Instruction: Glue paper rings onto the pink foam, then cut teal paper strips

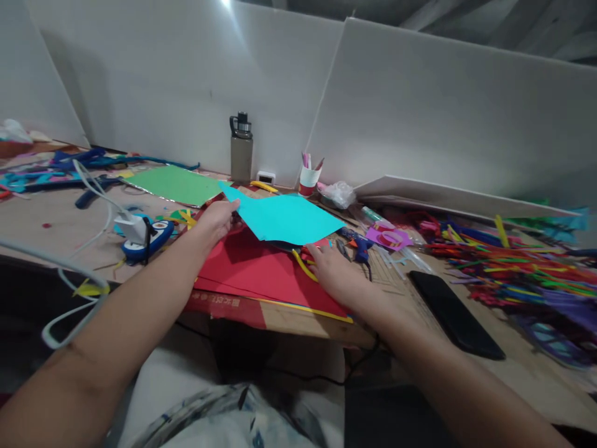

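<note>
A turquoise foam or paper sheet point(293, 218) is raised and slightly bent above the work area. My left hand point(218, 221) is closed on its left corner, thumb on top. My right hand point(329, 264) is low at the sheet's front right edge, over the red sheets; its fingertips are blurred and I cannot tell whether they grip anything. A curved yellow strip point(305, 266) lies beside those fingers. Underneath is a stack of red sheets point(252, 267), with yellow and blue edges showing at the front.
A green sheet point(175, 184), bottle point(241, 152) and paper cup of pens point(308, 177) stand or lie behind. Left is a blue-and-white power strip point(148, 239) with a charger and cables. Right are a blue glue gun point(361, 247), black phone point(454, 314) and a pile of coloured pipe cleaners point(517, 264).
</note>
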A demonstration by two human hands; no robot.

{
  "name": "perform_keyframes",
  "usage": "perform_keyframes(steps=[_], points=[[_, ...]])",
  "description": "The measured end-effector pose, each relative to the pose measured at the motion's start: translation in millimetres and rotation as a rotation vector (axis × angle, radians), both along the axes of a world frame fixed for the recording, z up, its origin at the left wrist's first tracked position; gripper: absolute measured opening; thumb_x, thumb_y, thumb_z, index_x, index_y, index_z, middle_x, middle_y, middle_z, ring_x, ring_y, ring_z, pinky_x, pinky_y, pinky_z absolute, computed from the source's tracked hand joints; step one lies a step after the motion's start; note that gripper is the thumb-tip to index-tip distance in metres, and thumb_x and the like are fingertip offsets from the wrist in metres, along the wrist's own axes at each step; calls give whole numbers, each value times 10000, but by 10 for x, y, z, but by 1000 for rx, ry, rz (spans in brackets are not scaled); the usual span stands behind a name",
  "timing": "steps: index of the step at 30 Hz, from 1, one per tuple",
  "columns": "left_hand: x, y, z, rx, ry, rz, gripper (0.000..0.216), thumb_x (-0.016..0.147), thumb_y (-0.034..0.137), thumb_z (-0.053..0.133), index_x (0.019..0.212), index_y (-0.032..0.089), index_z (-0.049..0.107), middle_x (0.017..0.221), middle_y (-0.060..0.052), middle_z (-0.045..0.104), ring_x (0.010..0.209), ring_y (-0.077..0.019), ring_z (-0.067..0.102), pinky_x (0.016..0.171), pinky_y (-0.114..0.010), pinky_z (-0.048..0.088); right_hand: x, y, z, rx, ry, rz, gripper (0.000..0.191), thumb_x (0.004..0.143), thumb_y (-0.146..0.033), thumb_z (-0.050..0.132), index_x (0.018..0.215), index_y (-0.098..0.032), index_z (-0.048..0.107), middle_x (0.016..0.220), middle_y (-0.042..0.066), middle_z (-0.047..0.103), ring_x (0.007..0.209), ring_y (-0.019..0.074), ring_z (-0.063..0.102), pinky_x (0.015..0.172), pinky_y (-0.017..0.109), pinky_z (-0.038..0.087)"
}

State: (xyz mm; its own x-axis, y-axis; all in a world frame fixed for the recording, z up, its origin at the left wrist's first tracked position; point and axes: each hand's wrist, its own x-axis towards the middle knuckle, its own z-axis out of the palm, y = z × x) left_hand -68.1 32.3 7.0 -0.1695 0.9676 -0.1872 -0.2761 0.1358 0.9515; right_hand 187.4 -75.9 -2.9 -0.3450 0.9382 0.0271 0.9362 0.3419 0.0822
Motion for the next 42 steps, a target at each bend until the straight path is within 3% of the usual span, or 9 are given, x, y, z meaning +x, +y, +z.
perform_keyframes(steps=[6,11,20,23,25,28,35,39,42], points=[[-3,19,-45,-58,-8,13,50,858,176,552,811,157,553,602,-13,596,457,-107,540,432,-208,424,14,39,122,-30,22,32,599,775,-161,553,1362,-213,445,1099,148,587,1011,260,557,776,293,393],[62,3,-81,-105,37,102,44,841,120,556,861,159,550,628,7,587,468,-91,522,482,-218,443,102,-154,312,-168,63,60,488,775,-192,539,1261,-221,560,1058,123,639,892,227,618,735,282,416],[106,-70,-160,-53,76,163,185,864,263,532,699,186,500,432,55,382,336,-89,357,355,-191,254,401,-466,368,-436,551,15,399,767,-265,576,1162,-215,600,1126,96,652,993,240,615,828,335,477],[115,-66,-216,-6,45,123,216,861,278,530,672,186,483,434,46,410,338,-95,381,349,-190,277,374,-528,320,-554,862,-100,417,776,-389,583,1142,-192,548,867,49,656,727,176,637,608,276,510],[121,-65,-244,20,28,91,222,857,256,530,657,179,475,451,38,444,349,-94,401,348,-188,292,286,-527,321,-613,1034,-206,388,809,-451,507,1089,-184,530,646,-17,572,487,125,549,423,229,431],[123,-53,-273,75,-4,53,167,859,214,516,702,158,526,495,29,496,385,-96,436,367,-192,333,77,-408,374,-632,1205,-198,314,799,-389,448,1035,-192,514,544,-60,503,381,104,481,365,216,385],[170,13,-341,340,-117,96,122,847,216,566,803,121,628,758,-30,678,658,-102,593,674,-212,492,-285,-29,371,-733,1252,118,439,750,-177,463,1186,-230,439,788,-13,597,622,114,605,534,220,481],[250,-41,-288,333,-224,89,118,828,256,609,857,145,637,887,-33,698,793,-114,626,788,-233,500,-257,-94,404,-736,1170,50,232,866,-356,442,1018,-196,515,711,-14,556,562,104,556,496,220,460],[289,-121,-184,306,-259,52,130,822,278,623,852,152,627,831,-33,686,747,-120,627,755,-246,520,-211,-177,470,-723,1071,-49,329,860,-496,463,925,-184,542,670,-17,531,514,95,529,453,206,441]])
